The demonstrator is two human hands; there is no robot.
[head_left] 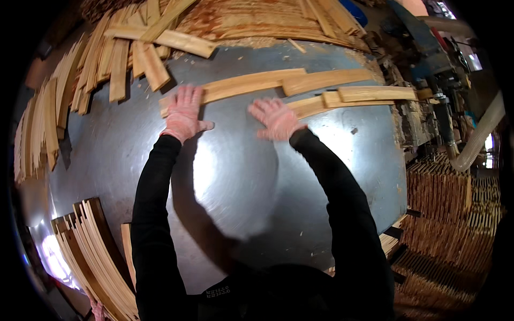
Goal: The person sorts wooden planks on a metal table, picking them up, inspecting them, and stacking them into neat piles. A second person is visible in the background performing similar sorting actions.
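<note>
Here we are at the metal worktop [235,166], and the long board [241,84] lies across its far half, the left end tucked beneath the left grip [184,115]; that gloved palm is laid flat, fingers pointing away from the body and thumb stuck out to the right, spread over the wood rather than curled round it; the board's long axis runs mostly side to side, climbing a little away from the person toward the right, so the fingers cross it instead of following it; over to the right grip [277,120], and it is splayed and slightly blurred, closed on nothing that shows, sitting on the near side of the long board and just beside the left end of the lower board [308,107]; whether its edge actually touches that wood, I cannot tell; so the left grip is clearly the nearer one to the long board, right over its end, while the right grip has the long board beyond its fingertips and the lower board off to its right; farther right, the second board [329,81] meets the long board's right end, and the top board [377,94] lies nearer the person, roughly in line with the rest.
</note>
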